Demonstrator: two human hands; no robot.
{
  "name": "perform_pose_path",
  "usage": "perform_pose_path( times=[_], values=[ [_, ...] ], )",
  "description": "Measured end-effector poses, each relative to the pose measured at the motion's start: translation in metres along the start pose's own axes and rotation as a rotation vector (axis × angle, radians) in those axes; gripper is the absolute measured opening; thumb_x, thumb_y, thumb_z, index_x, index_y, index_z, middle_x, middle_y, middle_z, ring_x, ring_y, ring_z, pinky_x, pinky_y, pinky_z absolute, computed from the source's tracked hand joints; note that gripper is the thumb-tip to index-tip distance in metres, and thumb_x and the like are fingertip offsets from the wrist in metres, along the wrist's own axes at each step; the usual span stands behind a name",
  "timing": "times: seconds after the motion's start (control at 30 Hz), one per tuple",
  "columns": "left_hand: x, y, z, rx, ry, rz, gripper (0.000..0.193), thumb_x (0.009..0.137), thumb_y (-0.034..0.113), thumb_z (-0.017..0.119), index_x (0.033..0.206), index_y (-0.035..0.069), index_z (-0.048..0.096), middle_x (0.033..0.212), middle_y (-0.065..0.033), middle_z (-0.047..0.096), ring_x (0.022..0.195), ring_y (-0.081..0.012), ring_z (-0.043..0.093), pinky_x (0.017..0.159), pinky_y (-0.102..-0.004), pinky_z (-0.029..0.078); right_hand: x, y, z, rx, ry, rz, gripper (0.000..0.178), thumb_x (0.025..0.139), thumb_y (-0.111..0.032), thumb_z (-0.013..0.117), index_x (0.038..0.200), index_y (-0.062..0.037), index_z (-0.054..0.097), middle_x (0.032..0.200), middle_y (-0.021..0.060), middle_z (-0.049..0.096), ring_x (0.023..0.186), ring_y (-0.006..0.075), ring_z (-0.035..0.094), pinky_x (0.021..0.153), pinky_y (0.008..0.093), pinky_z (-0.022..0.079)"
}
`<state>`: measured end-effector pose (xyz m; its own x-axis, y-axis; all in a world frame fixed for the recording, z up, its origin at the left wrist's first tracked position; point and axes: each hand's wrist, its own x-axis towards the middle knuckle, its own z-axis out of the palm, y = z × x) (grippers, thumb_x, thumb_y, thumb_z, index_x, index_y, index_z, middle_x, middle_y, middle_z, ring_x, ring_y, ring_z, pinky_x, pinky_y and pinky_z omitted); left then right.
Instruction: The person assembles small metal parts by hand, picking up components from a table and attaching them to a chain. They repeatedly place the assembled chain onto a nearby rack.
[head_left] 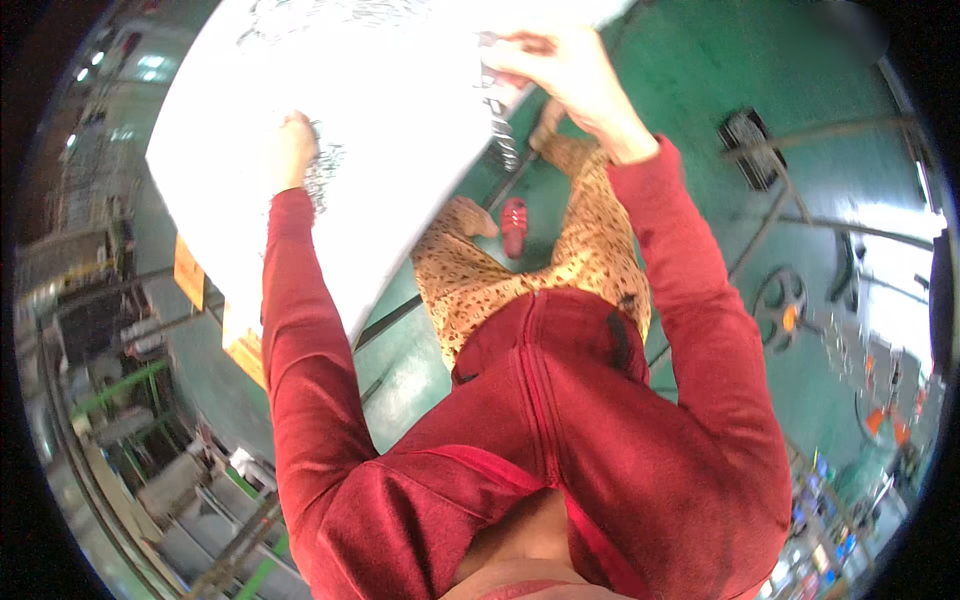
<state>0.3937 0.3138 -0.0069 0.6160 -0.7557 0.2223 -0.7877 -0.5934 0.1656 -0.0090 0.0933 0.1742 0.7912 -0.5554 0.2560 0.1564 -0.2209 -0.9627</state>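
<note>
My right hand (572, 78) is raised over the right edge of the white tabletop (400, 130), its thumb and fingers pinched together. From the pinch hangs a dark, shiny strip of small linked pieces (500, 128), its lower end past the table edge. Its exact kind is blurred. On the left of the tabletop my left hand (293, 150) rests with fingers curled together, washed out by glare. Right beside it lies a loose heap of small dark, thin pieces (325, 170). Whatever those fingers hold is hidden.
A wider scatter of small dark pieces (330, 12) covers the table's far end. Orange-yellow boxes (188, 272) stand below its left edge. A red slipper (514, 228) lies on the green floor between my legs. Off to the right are a black crate (752, 148) and a spoked reel (781, 308).
</note>
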Motion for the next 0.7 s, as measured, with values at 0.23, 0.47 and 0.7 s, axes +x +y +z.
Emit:
perform_pose_path(
  times=[0.23,0.47,0.7],
  values=[
    [0.006,-0.023,-0.019,-0.696,0.169,-0.351,0.026,0.083,0.016,0.060,0.100,-0.004,0.061,0.084,-0.0141,0.065,0.075,-0.0194,0.061,0.070,-0.0338,0.048,-0.014,-0.005,-0.008,0.254,-0.036,0.180,0.022,0.082,-0.005,0.065,0.100,0.0065,0.061,0.076,0.0093,0.064,0.060,0.0133,0.060,0.054,0.0247,0.050],
    [-0.011,0.042,-0.068,-0.293,0.048,-0.228,0.014,0.080,0.015,0.061,0.085,0.004,0.069,0.084,-0.0152,0.068,0.083,-0.0244,0.065,0.073,-0.0382,0.050,-0.028,0.003,0.000,0.291,-0.032,0.153,0.010,0.085,-0.001,0.059,0.094,0.0028,0.063,0.075,0.0073,0.064,0.059,0.0108,0.060,0.052,0.0236,0.051],
    [-0.004,0.053,-0.052,0.077,0.013,-0.015,0.011,0.078,0.008,0.058,0.082,-0.002,0.063,0.082,-0.0196,0.064,0.077,-0.0335,0.063,0.070,-0.0415,0.050,-0.039,0.001,0.004,0.299,-0.049,0.166,0.011,0.086,-0.002,0.061,0.095,0.0036,0.063,0.075,0.0076,0.063,0.061,0.0107,0.060,0.052,0.0239,0.053]
  ],
)
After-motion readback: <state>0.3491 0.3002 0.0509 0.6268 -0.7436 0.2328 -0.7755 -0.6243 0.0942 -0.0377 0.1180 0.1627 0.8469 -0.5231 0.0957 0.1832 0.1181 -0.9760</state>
